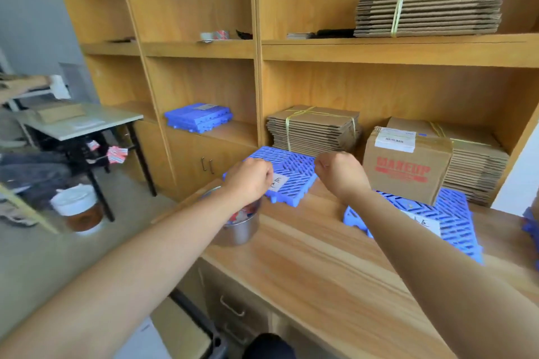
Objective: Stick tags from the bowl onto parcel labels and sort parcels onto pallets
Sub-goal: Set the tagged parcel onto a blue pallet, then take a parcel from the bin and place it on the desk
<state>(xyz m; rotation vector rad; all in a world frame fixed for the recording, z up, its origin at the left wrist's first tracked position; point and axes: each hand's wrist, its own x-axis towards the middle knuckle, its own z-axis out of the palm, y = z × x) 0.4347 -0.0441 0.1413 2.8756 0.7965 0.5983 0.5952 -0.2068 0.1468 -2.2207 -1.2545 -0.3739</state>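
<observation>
left hand (248, 181) and right hand (339, 173) were curled, any held tag indiscernible — parcel (407, 166) stood on a pallet (455, 213) at 3 o'clock of the right hand, judged light, stiff cardboard — best gripped by opposite sides.

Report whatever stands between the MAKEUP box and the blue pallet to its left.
Only the right hand and its forearm hang in that gap, above the counter. Nothing else shows between the MAKEUP box and the left pallet; the bowl sits further left, out of the path.

Red "MAKEUP" print on the cardboard box (407, 165).
</observation>
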